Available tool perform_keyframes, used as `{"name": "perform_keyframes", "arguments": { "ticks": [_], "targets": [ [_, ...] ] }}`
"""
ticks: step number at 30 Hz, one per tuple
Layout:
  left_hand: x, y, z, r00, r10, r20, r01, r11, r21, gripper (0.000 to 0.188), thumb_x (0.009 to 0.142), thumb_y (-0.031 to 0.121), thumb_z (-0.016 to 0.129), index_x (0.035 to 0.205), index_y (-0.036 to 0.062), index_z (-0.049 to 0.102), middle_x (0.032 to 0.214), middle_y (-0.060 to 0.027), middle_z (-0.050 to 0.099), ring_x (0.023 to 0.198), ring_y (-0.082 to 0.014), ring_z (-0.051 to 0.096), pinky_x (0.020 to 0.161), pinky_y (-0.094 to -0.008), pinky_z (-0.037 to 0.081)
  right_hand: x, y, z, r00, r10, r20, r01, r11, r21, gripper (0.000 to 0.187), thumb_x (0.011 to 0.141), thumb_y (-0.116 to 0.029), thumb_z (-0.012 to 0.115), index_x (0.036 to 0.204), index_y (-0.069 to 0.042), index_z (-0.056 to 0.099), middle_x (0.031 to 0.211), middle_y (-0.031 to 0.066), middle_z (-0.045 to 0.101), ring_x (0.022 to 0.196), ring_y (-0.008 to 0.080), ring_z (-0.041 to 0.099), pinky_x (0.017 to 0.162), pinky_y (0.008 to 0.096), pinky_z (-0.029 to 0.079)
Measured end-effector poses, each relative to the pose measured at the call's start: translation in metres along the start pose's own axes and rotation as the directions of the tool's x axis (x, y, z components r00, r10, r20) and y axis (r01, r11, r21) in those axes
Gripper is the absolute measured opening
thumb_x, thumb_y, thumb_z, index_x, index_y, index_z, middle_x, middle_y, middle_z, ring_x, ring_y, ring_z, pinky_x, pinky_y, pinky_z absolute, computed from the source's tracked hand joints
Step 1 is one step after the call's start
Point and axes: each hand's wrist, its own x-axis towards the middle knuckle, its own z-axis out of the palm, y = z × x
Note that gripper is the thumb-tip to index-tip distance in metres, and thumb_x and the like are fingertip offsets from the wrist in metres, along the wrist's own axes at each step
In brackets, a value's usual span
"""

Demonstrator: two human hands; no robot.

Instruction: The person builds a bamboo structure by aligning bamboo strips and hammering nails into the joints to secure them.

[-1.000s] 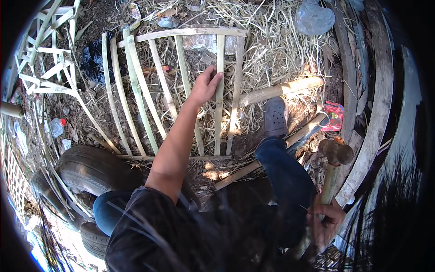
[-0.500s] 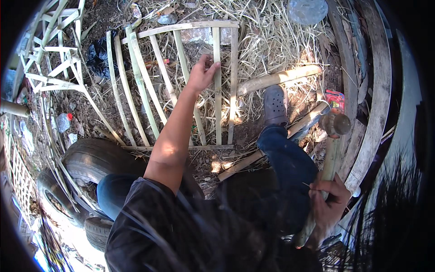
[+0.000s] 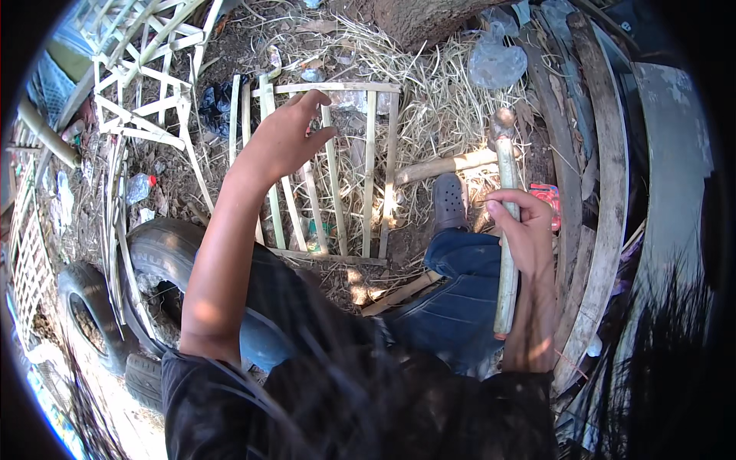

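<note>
On the ground lies a frame of pale bamboo slats [image 3: 369, 165], several uprights joined by a crosspiece at each end. Over its far left part hovers my left hand [image 3: 282, 142], fingers apart and curved, with nothing visible in it. My right hand [image 3: 527, 234] grips a hammer [image 3: 507, 172] by its pale wooden handle, to the right of the frame. The hammer stretches away from me, its rounded head at the far end. A thin sliver, perhaps a nail, pokes out by my right thumb and forefinger; its kind is unclear.
A bamboo log [image 3: 448, 165] lies right of the frame, near my clog [image 3: 449, 201]. Old tyres [image 3: 165, 244] sit at the left, below a bamboo lattice [image 3: 142, 123]. Long planks [image 3: 602, 230] line the right. A tree trunk [image 3: 422, 19] stands at the back.
My left hand has come off the slat and moved left, its fingers spreading. My right hand has carried the hammer forward and leftward. The view has shifted, showing the trunk.
</note>
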Motion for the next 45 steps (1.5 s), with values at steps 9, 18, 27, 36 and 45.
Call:
{"name": "perform_keyframes", "arguments": {
  "ticks": [9,18,27,36,45],
  "targets": [
    [-0.069,0.001,-0.013,0.997,-0.072,0.038,0.062,0.973,0.222,0.043,0.083,0.022,0.067,0.121,0.0070,0.051,0.117,-0.0190,0.059,0.108,-0.0382,0.056,0.092,-0.0442,0.044,-0.009,-0.002,-0.011,0.995,0.068,0.076,-0.075,0.992,0.101,0.013,0.083,-0.002,0.067,0.095,0.001,0.069,0.085,0.0048,0.067,0.072,0.0063,0.059,0.064,0.0202,0.046],
    [-0.071,0.003,-0.013,0.998,-0.058,-0.004,0.057,0.959,0.276,0.050,0.083,0.028,0.068,0.126,0.0083,0.050,0.119,-0.0212,0.059,0.111,-0.0351,0.057,0.093,-0.0412,0.045,-0.011,0.007,-0.009,0.999,-0.031,0.028,0.028,0.995,0.095,0.017,0.083,-0.009,0.069,0.097,0.000,0.070,0.075,0.0000,0.061,0.065,0.0057,0.051,0.061,0.0210,0.041],
    [-0.086,-0.037,-0.024,0.994,-0.103,0.033,0.090,0.957,0.274,0.046,0.082,0.020,0.068,0.123,0.0075,0.050,0.105,-0.0209,0.062,0.102,-0.0348,0.061,0.087,-0.0422,0.047,-0.015,0.008,0.001,0.998,0.055,0.014,-0.056,0.959,0.277,0.020,0.082,-0.012,0.071,0.098,-0.001,0.069,0.073,-0.0004,0.059,0.065,0.0053,0.051,0.058,0.0198,0.040],
    [-0.102,-0.025,-0.030,0.978,-0.199,0.066,0.167,0.929,0.329,0.048,0.084,0.024,0.067,0.127,0.0115,0.050,0.113,-0.0201,0.062,0.108,-0.0335,0.059,0.092,-0.0427,0.047,-0.020,0.011,0.012,0.994,0.061,0.089,-0.082,0.961,0.263,0.019,0.085,-0.015,0.069,0.100,-0.005,0.068,0.067,-0.0014,0.057,0.055,0.0030,0.051,0.046,0.0174,0.040],
    [-0.104,-0.018,-0.025,0.999,0.025,-0.047,-0.012,0.963,0.268,0.040,0.079,0.016,0.069,0.115,0.0031,0.056,0.099,-0.0193,0.064,0.094,-0.0348,0.063,0.083,-0.0408,0.048,-0.017,0.024,0.023,0.997,-0.025,0.078,0.002,0.960,0.280,0.016,0.082,-0.009,0.071,0.096,-0.002,0.070,0.072,-0.0002,0.060,0.063,0.0051,0.049,0.057,0.0204,0.039]
  ]
}}
